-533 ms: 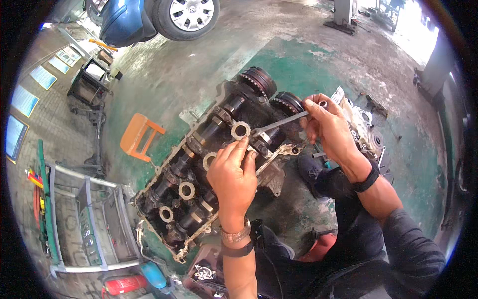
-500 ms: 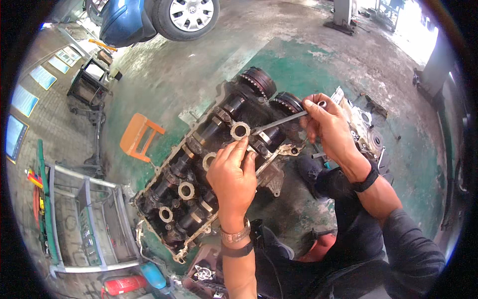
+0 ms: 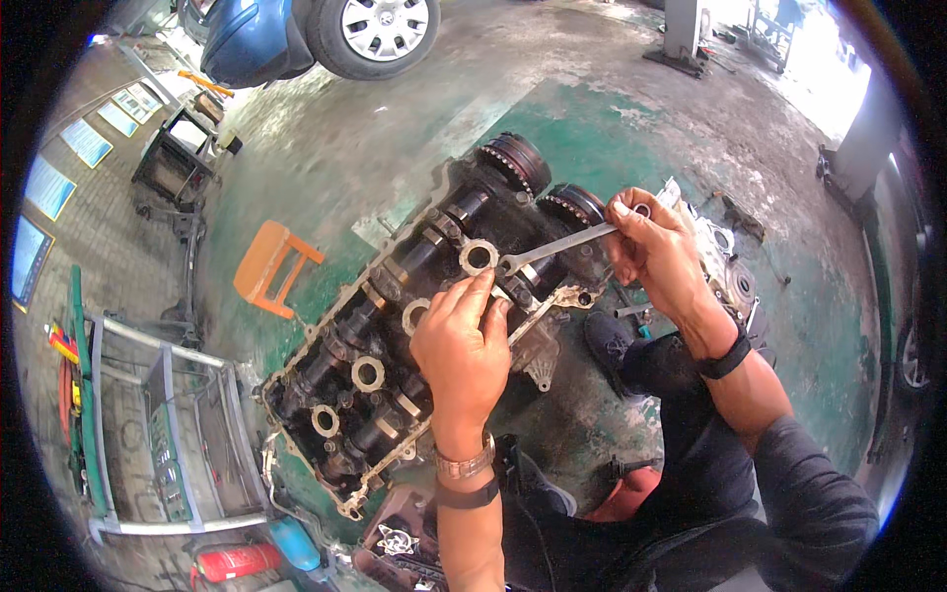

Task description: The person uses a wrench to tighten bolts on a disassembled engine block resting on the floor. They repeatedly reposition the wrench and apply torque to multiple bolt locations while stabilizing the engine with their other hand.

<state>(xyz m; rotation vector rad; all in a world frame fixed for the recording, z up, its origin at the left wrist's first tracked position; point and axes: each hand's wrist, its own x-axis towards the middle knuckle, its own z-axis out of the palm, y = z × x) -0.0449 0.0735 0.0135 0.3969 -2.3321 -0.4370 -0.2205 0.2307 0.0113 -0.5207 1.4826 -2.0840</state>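
A combination wrench (image 3: pixel 560 244) is pinched by its ring end in my right hand (image 3: pixel 659 252), thumb and fingers closed round it. Its open-jaw end rests down at the cylinder head (image 3: pixel 395 395), just beside a pale round spark plug tube (image 3: pixel 478 257). My left hand (image 3: pixel 460 340) reaches over the middle of the cylinder head, with its fingers stretched toward the wrench's jaw and its thumb apart. The fingertips touch down near the jaw; what lies under them is hidden. Two dark toothed camshaft sprockets (image 3: pixel 515 161) stand at the far end.
An orange stool (image 3: pixel 271 266) stands left of the cylinder head. A metal frame (image 3: pixel 178 529), a red fire extinguisher (image 3: pixel 237 562) and a blue bottle (image 3: pixel 294 543) are at lower left. Metal engine parts (image 3: pixel 725 261) lie beyond my right hand. A blue car (image 3: pixel 258 44) is at the back.
The wrench has rolled in my right hand, so the flat face of its jaw and shaft now shows. My left hand stays almost in place; the whole view has shifted slightly.
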